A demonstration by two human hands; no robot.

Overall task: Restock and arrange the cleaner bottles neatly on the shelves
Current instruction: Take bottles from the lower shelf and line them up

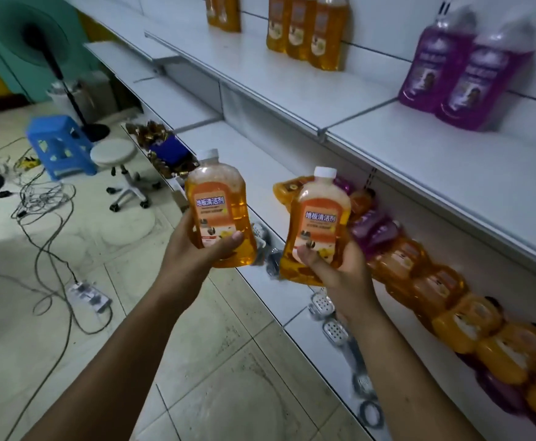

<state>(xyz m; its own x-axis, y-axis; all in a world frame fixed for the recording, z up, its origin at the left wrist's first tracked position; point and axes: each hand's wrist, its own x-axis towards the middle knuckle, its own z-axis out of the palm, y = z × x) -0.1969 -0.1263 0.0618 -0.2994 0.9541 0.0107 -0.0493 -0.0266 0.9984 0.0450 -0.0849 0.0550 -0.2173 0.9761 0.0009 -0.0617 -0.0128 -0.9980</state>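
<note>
Two orange cleaner bottles with white caps are held upright in front of the shelving, apart from each other. The left bottle (pixel 220 211) is gripped at its base by the left hand (pixel 193 253), thumb laid across the label and fingers wrapped behind. The right bottle (pixel 316 227) is clasped low by the right hand (pixel 339 268), thumb pressed on the label front, and part of the stock behind is screened by it. On the lower shelf (pixel 260 186), a row of orange and purple bottles (pixel 435 281) is seen lying on their sides against the back panel, touching one another. Along the same shelf's front edge, metal perforated items (pixel 333 329) are laid. Further left, gold-wrapped items and a blue box (pixel 164 151) are piled. On the upper shelf (pixel 387 138), two purple bottles (pixel 457 74) and three orange bottles (pixel 308 30) are stood upright. On the tiled floor, cables (pixel 47 202), a power strip (pixel 88 297), a white swivel stool (pixel 117 167) and a blue plastic stool (pixel 58 144) are noted.
</note>
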